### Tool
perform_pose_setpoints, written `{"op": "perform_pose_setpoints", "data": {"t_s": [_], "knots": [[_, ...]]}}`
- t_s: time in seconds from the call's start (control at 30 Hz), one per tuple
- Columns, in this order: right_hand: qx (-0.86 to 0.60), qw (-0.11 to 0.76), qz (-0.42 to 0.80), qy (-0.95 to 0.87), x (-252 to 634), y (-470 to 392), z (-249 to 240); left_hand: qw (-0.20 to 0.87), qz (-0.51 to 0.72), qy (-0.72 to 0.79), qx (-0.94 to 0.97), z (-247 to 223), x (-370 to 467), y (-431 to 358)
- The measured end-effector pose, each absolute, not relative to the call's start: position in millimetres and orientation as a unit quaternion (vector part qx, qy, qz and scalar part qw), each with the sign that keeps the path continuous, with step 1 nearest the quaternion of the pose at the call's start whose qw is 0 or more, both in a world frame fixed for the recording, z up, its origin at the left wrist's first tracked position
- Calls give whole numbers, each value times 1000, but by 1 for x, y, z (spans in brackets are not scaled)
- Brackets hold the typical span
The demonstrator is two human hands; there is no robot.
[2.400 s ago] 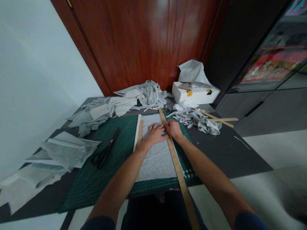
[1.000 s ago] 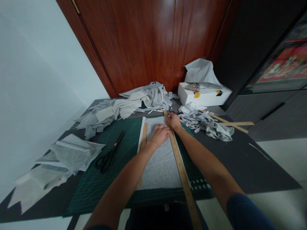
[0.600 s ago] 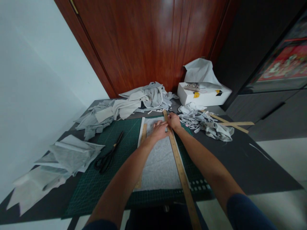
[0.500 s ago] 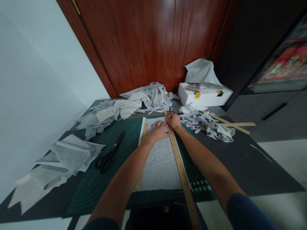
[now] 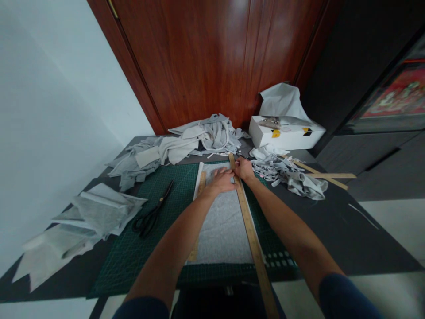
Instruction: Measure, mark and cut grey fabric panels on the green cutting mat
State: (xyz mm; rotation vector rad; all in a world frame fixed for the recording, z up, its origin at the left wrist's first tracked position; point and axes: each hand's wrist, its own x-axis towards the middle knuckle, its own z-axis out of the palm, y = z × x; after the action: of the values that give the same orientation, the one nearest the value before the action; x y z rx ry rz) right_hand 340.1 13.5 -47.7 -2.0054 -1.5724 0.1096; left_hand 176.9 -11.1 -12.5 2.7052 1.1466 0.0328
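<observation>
- Grey cloth (image 5: pixel 226 226): flat on green cutting mat (image 5: pixel 116 270), ctr of work area, straight ahead (clock ctr = cloth, 12 = door side).
- Long wooden ruler (image 5: pixel 249 221): on cloth's R side, runs approx 12 to 5 o'clock, near end sticks out past table edge.
- Short ruler (image 5: pixel 201 180): along cloth's 9 o'clock side, part hidden behind L forearm.
- L hand (image 5: pixel 222 180): palm down on upper cloth, fingers a bit spread, thumb side touching long ruler.
- R hand (image 5: pixel 244 169): at ruler's far R edge, fingers curled in narrow; can't tell if anything's pinched.
- Black scissors (image 5: pixel 151 217): on mat at 9 o'clock, tips twd 1.
- Sheer cloth pieces (image 5: pixel 99 206): farther out at 9, partly on mat.
- Crumpled fabric heap (image 5: pixel 199 139): 11 o'clock, nr door (image 5: pixel 199 57).
- White box (image 5: pixel 287 135): 1 o'clock, pale sheet (image 5: pixel 282 102) on top.
- Scrap pile (image 5: pixel 274 167): btwn 1 & 2, w/ crossed wooden strips (image 5: pixel 327 176) just beyond at 2.
- Thin white strip (image 5: pixel 363 216): 3 o'clock, on dark table (image 5: pixel 345 243).
</observation>
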Motion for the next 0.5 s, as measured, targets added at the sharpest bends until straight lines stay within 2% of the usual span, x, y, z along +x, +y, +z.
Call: {"op": "perform_pose_setpoints", "data": {"t_s": [0.5], "knots": [[-747,284,37,-599,341,5,-48,103,13,384,917,-13,177,-11]]}}
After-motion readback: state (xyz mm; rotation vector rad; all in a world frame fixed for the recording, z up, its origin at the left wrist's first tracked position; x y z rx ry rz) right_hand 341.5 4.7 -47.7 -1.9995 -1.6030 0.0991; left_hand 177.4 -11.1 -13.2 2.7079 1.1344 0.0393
